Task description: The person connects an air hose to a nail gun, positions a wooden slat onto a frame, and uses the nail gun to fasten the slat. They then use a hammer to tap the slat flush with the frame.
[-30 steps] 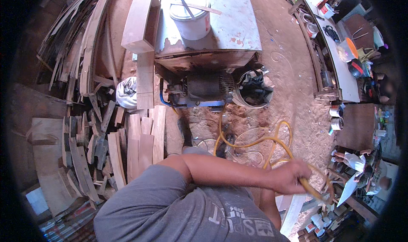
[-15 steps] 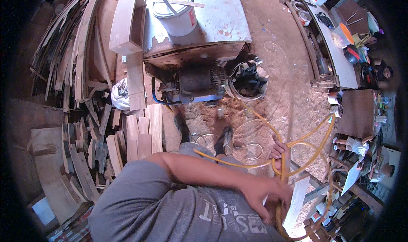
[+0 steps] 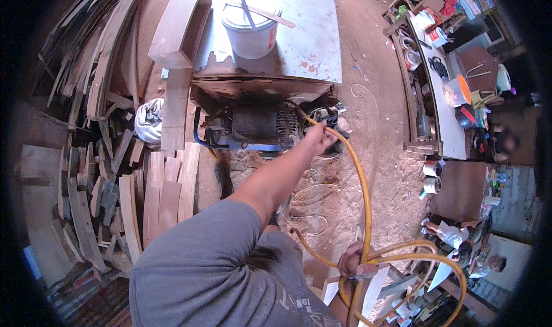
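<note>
A long yellow hose (image 3: pixel 365 195) runs through both my hands. My left hand (image 3: pixel 322 138), arm stretched forward, is closed round it near a dark machine (image 3: pixel 253 123) with a finned end and a blue frame. Beyond that hand, the hose reaches up beside the machine's finned end; where it attaches is hidden. Lower down, my right hand (image 3: pixel 355 262) is closed on several gathered loops of the same hose, which hang out to the right and below. One loose hose end (image 3: pixel 294 231) sticks out left of this hand, near my knee.
A white-topped table (image 3: pixel 310 45) carries a white bucket (image 3: pixel 250 37) with sticks on its lid. Wood offcuts (image 3: pixel 167 200) and a wooden box (image 3: pixel 179 28) lie left. A cluttered bench (image 3: pixel 451 106) stands right; two people (image 3: pixel 451 233) (image 3: pixel 489 264) are farther off.
My left hand has moved from beside my right hand up and forward to the hose by the machine. My right hand, holding the loops, now appears lower in view, which has shifted.
</note>
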Demonstrator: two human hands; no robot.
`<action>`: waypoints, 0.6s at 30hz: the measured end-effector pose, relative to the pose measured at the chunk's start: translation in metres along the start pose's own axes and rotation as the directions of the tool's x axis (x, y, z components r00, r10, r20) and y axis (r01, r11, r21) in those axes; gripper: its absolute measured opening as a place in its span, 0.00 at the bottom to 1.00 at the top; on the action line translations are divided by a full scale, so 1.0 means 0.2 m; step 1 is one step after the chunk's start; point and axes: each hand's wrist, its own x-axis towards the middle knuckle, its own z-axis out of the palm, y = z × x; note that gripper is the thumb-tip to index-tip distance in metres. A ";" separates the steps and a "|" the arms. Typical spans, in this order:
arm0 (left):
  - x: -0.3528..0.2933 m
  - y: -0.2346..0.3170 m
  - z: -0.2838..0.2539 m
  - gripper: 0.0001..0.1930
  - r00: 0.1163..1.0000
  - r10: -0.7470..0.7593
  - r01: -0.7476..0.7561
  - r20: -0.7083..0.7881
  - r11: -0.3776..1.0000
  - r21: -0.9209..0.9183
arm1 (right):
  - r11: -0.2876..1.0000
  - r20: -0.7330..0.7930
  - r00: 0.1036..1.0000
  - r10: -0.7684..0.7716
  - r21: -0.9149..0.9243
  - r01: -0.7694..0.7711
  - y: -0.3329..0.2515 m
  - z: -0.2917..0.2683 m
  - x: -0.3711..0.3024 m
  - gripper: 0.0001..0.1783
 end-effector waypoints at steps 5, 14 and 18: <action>-0.17 0.37 0.05 0.07 0.982 0.177 -0.189 -0.069 0.956 -0.226 | 0.992 -0.213 0.969 -0.129 -0.042 0.122 -0.02 -0.08 -0.23 0.33; -0.86 0.84 -0.67 0.11 0.844 0.511 -0.514 -0.165 0.858 0.032 | 0.988 -0.305 0.944 -0.128 -0.123 0.094 -0.13 -0.11 -0.31 0.31; -0.97 0.97 -1.07 0.08 0.722 0.590 -0.575 -0.362 0.802 0.159 | 0.991 -0.263 0.964 -0.042 -0.137 0.006 -0.13 -0.14 -0.20 0.30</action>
